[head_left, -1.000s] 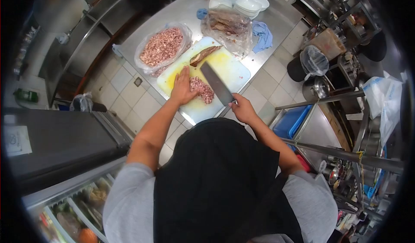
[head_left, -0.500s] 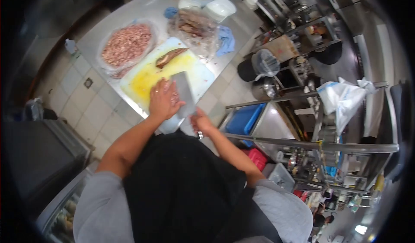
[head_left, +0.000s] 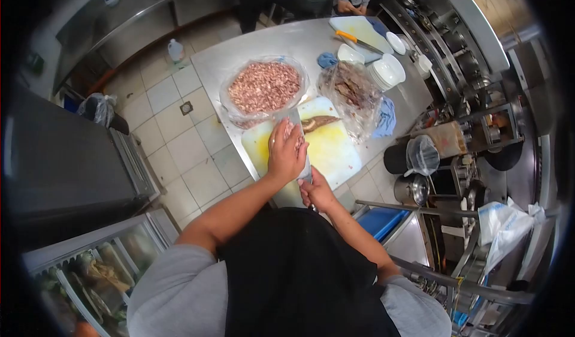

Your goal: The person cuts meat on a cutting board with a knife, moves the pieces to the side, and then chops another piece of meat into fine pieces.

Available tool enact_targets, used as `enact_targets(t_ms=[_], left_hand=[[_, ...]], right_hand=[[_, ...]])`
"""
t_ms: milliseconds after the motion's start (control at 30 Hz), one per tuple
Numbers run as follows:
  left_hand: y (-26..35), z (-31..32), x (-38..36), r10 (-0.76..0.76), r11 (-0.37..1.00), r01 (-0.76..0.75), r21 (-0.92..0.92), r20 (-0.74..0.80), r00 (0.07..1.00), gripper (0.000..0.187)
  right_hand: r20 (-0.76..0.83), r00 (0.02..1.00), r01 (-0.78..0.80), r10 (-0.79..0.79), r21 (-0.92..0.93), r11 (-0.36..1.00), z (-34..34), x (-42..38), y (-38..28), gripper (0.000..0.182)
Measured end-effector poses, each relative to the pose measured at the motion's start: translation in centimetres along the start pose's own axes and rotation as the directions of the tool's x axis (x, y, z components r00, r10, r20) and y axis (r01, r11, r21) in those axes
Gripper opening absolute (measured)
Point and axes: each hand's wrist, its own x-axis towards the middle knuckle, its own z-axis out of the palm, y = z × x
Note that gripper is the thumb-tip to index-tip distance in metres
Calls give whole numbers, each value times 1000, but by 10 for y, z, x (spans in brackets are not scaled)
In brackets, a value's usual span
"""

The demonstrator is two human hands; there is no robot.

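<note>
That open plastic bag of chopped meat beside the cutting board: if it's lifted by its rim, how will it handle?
The bag is thin clear plastic, slumped wide around a heaped pile, so it will probably sag and shift rather than keep its shape. It looks full, so likely heavy for its size. Its mouth lies open, so small pieces could spill if one side lifts first.
</note>
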Motion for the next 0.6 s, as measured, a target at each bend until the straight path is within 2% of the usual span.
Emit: enact_targets(t_ms=[100,133,167,200,233,267,300,333,400,433,500,533,567,600], left_hand=[[-16,-9,66,18,1000,-16,24,-76,997,51],[-23,-11,88,22,999,-20,30,-77,997,51],[-34,-14,111,-34,999,35,36,-32,999,49],[-46,-18,133,-92,995,91,45,12,996,47],[-67,-17,152,-86,995,86,51,8,996,47],[-95,-13,165,-232,970,242,-35,175,957,46],[-116,-14,174,-350,910,404,-95,346,871,44],[-129,-21,181,-350,911,402,-97,337,874,44],[-151,-29,189,-283,958,272,86,416,864,42],[-161,-27,185,-283,958,273,87,435,855,42],[-183,-20,177,-183,965,119,234,278,943,41],[-187,-19,174,-212,952,112,284,353,911,52],[-186,-13,170,-204,953,97,288,369,907,52],[-177,-5,164,-225,919,58,389,400,889,62]], right_hand=[[46,995,96,-94,-42,994,16,25,-64,35],[57,995,87,-83,-65,994,19,35,-79,34],[63,994,96,-92,-62,993,22,36,-89,34],[46,999,17,-17,-2,1000,25,36,-99,34],[33,998,-63,61,59,996,27,37,-104,34],[21,994,-107,106,62,992,20,38,-98,33],[27,994,-106,105,57,993,13,34,-89,33],[-9,994,-113,113,55,992,4,28,-79,33],[-82,988,-124,129,70,990,-21,13,-60,32],[-119,982,-134,145,94,986,-33,0,-46,33],[-182,974,-116,136,113,987,-54,-29,-20,33],[-236,965,-89,112,106,990,-63,-41,-8,34],[-238,964,-86,114,126,988,-68,-52,5,34],[-282,952,-83,122,146,986,-73,-63,19,33]])
